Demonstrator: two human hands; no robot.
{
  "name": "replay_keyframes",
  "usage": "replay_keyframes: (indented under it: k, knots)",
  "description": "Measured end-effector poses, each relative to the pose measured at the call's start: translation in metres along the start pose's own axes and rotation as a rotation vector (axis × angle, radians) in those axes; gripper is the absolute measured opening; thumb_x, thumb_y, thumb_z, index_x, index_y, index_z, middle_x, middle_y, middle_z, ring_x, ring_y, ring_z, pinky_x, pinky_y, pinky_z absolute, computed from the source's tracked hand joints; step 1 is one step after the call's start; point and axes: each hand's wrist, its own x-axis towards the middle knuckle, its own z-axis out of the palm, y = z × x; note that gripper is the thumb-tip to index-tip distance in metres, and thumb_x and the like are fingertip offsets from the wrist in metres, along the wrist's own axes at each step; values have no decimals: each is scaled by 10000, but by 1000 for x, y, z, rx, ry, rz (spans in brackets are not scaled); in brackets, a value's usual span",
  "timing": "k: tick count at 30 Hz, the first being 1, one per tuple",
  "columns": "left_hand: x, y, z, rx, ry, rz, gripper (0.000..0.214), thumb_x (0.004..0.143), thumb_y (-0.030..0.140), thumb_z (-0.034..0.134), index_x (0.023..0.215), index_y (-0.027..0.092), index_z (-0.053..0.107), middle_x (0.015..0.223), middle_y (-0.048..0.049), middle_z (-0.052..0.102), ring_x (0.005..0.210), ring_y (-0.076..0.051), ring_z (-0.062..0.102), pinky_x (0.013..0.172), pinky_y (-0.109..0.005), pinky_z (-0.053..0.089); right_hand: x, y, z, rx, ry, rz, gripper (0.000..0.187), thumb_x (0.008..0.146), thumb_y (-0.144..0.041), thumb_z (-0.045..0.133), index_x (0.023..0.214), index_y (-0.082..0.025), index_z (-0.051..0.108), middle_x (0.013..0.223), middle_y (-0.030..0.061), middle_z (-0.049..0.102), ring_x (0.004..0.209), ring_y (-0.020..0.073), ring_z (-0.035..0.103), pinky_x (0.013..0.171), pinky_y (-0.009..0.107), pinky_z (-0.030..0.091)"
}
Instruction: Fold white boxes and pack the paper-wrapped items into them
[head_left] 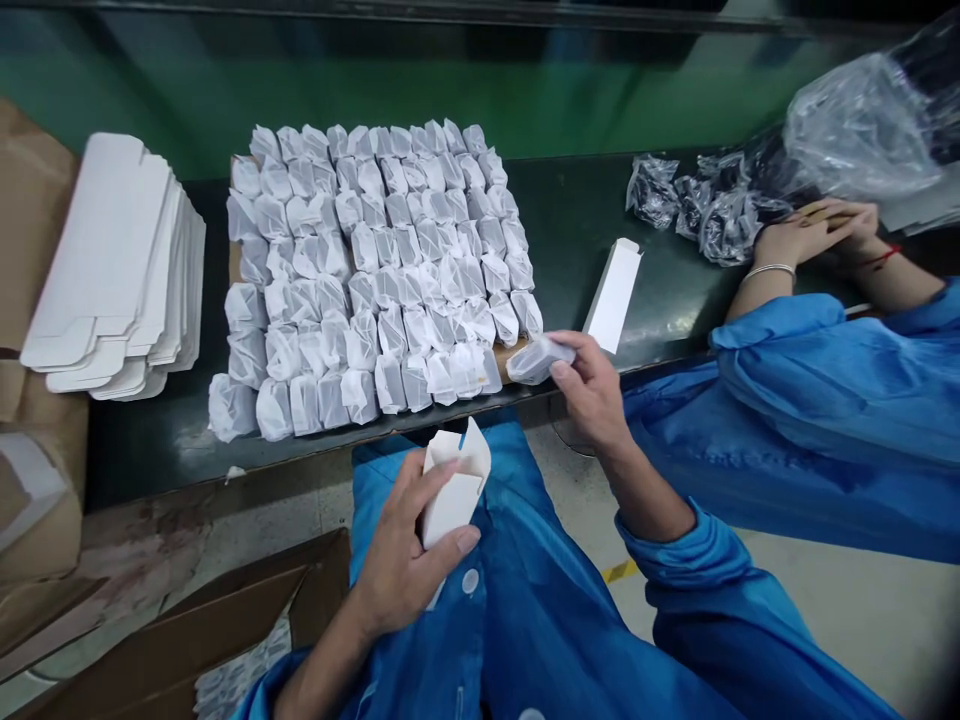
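Note:
My left hand is wrapped round a small white carton, held upright over my lap with its flaps raised and its top open. In my right hand is a small paper-wrapped item, gripped at its right end by thumb and fingers. What lies inside the thin white wrapping I cannot make out. This item is at the front right corner of a cardboard sheet that bears rows of similar wrapped items.
Flat white cartons are stacked at the left. A formed white carton lies on the dark table. Plastic-bagged dark parts lie near a co-worker's hands at the right. A cardboard box stands below at left.

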Motion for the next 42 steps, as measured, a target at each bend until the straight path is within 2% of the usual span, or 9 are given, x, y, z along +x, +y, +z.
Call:
replay_keyframes:
  k: [4,9,15,19,23,27,35,39,42]
  knots:
    - [6,7,-6,458,-4,308,505,882,149,634,1270,469,598,1420,-33,430,1202,-230,569,863,-340,550,-2,-59,-8,422,-167,228,391,989,-493,451,1312,-274,479,1065,62,662,801,200,691,617,332,585]
    - [8,9,-19,784,-73,397,390,864,144,631,1111,430,727,1367,-55,540,1199,-300,595,778,-359,573,0,-123,-26,140,-684,62,475,916,-243,659,1355,-292,483,1155,47,652,953,182,667,778,300,569]
    - [5,3,-22,811,-122,387,411,905,167,576,1145,472,711,1376,-39,587,1218,-311,600,817,-395,580,6,-121,-20,-438,-987,-265,222,982,-213,535,1188,-167,605,1046,92,673,901,213,616,750,342,489]
    - [1,-3,-18,811,-231,397,501,906,146,571,1236,516,641,1463,0,524,1303,-300,534,908,-414,562,9,-118,-10,-481,-1128,-281,116,940,-168,585,1041,-140,634,921,79,665,828,205,594,686,323,440]
    - [-1,-6,-19,860,-203,417,487,894,155,597,1225,508,651,1441,3,543,1294,-295,535,906,-410,567,12,-111,5,-280,-954,-37,103,864,-147,676,927,-167,597,861,10,630,749,129,564,650,253,415]
    - [0,-5,-16,932,-172,472,559,863,81,588,1251,480,639,1426,-19,553,1276,-279,541,909,-382,561,1,-101,16,-220,-929,-27,92,886,-100,612,832,-171,591,900,22,621,819,131,584,717,261,455]
    - [2,-4,-4,935,156,395,446,891,111,599,1163,454,683,1353,-41,561,1210,-263,571,891,-365,547,-45,-97,41,167,-548,102,386,964,-168,508,1340,-231,448,1191,83,626,1062,146,665,926,327,564]
    - [2,-8,3,853,201,410,367,894,179,633,1156,429,694,1333,-29,596,1201,-265,592,929,-366,536,-45,-102,40,-21,-596,24,507,948,-178,514,1441,-236,411,1187,74,688,1057,190,653,971,405,516]
    - [22,-4,11,845,206,491,416,910,156,603,1251,390,653,1325,-50,617,1206,-259,602,946,-350,524,-31,-105,33,31,-576,123,467,911,-186,598,1372,-219,524,1047,31,728,922,156,671,875,327,536]
